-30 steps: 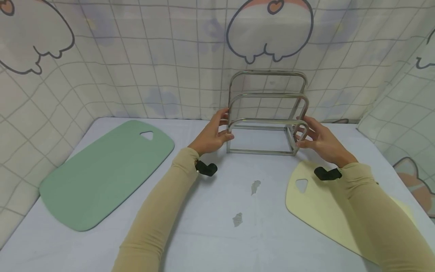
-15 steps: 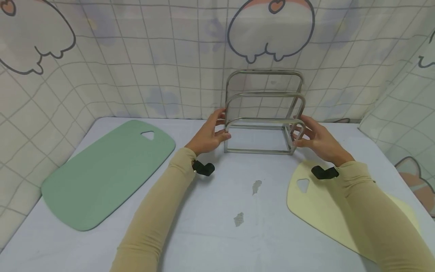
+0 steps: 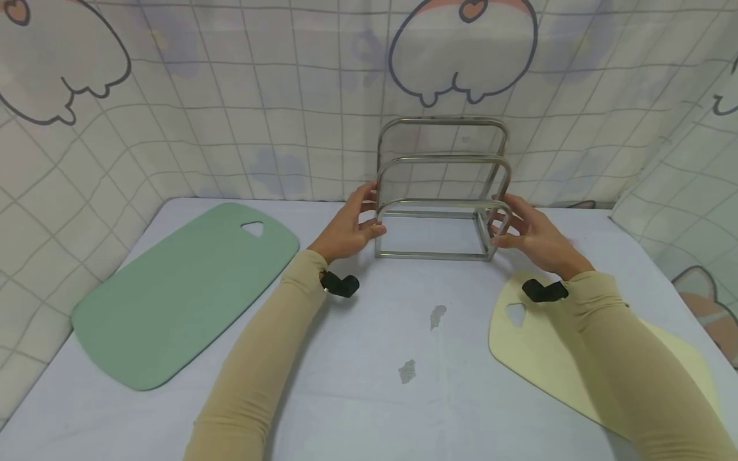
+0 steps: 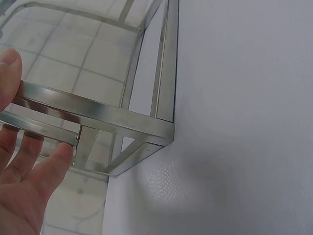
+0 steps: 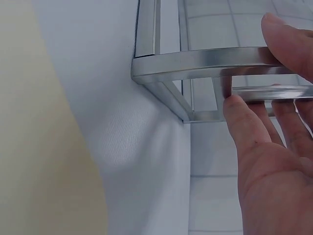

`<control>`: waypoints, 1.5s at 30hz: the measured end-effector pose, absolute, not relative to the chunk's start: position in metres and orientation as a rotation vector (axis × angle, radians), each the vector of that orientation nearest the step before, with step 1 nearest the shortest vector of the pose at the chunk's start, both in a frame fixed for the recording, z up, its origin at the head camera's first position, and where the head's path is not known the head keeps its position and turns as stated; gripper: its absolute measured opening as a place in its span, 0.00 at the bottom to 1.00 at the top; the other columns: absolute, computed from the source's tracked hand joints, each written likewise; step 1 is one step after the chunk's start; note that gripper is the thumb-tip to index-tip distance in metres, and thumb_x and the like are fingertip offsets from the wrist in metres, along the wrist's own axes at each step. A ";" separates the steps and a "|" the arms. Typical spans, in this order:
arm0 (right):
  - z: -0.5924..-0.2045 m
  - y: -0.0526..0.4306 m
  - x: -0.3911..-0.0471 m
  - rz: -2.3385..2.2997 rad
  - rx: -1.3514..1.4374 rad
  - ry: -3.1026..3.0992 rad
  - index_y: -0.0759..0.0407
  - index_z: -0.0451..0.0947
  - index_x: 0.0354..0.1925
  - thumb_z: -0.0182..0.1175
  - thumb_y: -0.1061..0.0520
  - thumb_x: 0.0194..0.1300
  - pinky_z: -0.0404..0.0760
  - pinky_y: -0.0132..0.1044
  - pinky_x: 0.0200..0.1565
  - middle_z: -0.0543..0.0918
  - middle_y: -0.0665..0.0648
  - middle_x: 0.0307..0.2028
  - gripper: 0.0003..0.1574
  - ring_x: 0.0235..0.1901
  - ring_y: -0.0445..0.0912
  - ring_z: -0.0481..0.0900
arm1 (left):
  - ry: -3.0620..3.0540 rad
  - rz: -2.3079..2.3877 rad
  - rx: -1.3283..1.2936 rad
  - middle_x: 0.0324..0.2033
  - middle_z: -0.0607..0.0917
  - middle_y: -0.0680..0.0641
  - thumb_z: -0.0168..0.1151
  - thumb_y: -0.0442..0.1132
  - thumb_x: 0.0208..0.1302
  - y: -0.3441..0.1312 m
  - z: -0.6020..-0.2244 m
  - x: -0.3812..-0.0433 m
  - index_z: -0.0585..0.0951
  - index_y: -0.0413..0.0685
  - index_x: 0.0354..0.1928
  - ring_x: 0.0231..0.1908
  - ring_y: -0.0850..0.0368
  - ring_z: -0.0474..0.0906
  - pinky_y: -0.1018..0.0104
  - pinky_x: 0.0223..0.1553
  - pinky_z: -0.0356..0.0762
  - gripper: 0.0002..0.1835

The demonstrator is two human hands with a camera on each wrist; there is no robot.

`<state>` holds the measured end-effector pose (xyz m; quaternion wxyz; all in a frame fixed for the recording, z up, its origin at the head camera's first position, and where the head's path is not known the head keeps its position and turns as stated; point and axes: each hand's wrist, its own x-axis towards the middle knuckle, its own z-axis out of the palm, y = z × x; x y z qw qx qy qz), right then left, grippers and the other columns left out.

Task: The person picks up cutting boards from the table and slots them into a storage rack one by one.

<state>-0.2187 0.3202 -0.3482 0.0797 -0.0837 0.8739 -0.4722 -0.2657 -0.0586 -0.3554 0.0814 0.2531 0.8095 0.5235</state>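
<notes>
A silver metal rack [image 3: 444,159] with three upright loops stands at the back of the white table, near the curtain. On its left side, my left hand [image 3: 348,227] grips the bars, thumb at the front loop and fingers around the loop behind. My right hand [image 3: 536,238] holds the opposite side in the same way. In the left wrist view, the rack's front bar [image 4: 98,107] runs between thumb and fingers. The right wrist view shows the thumb over the front bar [image 5: 205,62] and several fingers at the bar behind.
A green cutting board [image 3: 184,301] lies flat at the left. At the right lies a pale yellow cutting board [image 3: 533,349], partly under my right forearm. A checked curtain [image 3: 323,128] borders the white table [image 3: 346,410] at the back and sides.
Both hands have shifted the rack slightly to the left, keeping their grip. The two boards stay where they lie, with only a small drift of the head view.
</notes>
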 end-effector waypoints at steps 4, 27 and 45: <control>-0.348 0.319 -0.219 -1.417 -0.246 2.612 0.45 0.39 0.84 0.68 0.59 0.69 0.71 0.12 0.53 0.48 0.49 0.84 0.62 0.83 0.53 0.53 | 2.420 1.565 0.756 0.77 0.59 0.41 0.63 0.33 0.71 -0.060 -0.356 -0.266 0.48 0.55 0.82 0.79 0.48 0.61 0.57 0.76 0.69 0.46; -0.352 0.305 -0.226 -1.498 -0.324 2.593 0.50 0.43 0.84 0.67 0.64 0.68 0.73 0.14 0.53 0.54 0.54 0.82 0.59 0.81 0.56 0.58 | 2.390 1.616 0.768 0.76 0.60 0.40 0.63 0.30 0.70 -0.074 -0.356 -0.268 0.50 0.53 0.81 0.79 0.45 0.60 0.53 0.76 0.69 0.45; -0.352 0.292 -0.229 -1.490 -0.349 2.616 0.49 0.47 0.83 0.67 0.65 0.67 0.74 0.15 0.54 0.57 0.52 0.81 0.58 0.77 0.53 0.66 | 2.409 1.622 0.759 0.76 0.61 0.40 0.64 0.30 0.70 -0.087 -0.357 -0.268 0.50 0.53 0.81 0.78 0.46 0.62 0.53 0.76 0.69 0.45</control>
